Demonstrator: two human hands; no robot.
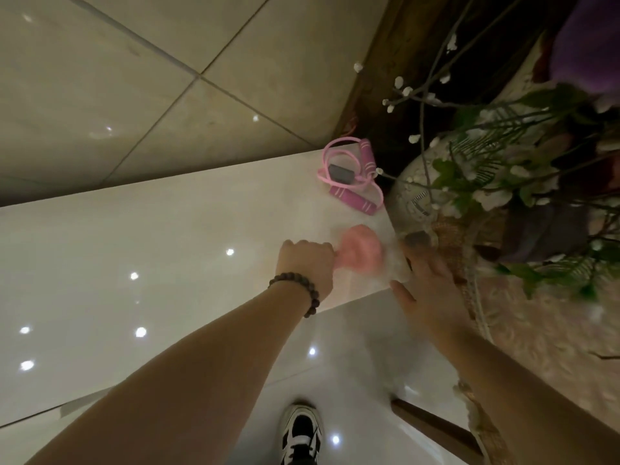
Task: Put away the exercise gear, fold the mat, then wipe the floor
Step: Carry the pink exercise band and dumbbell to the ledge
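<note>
The left hand (307, 263) grips a pink dumbbell (360, 245), fingers curled around its handle. The right hand (427, 290) lies flat beside it, fingers spread.

The dumbbell (363, 244) lay on the white surface (188, 236), between both hands; the jump rope (349, 176) lay behind it, beside the vase (416, 196)

A pale glossy counter (167, 236) is carrying the gear, its surface reflecting small ceiling lights. A pink skipping rope (349, 176) is lying coiled on it beyond the left hand (308, 263), near the far edge, its two handles beside a small grey block (338, 172). A patterned vase (419, 193) is standing beyond the right hand (426, 290). The tiled floor (134, 78) is showing past the counter.
</note>
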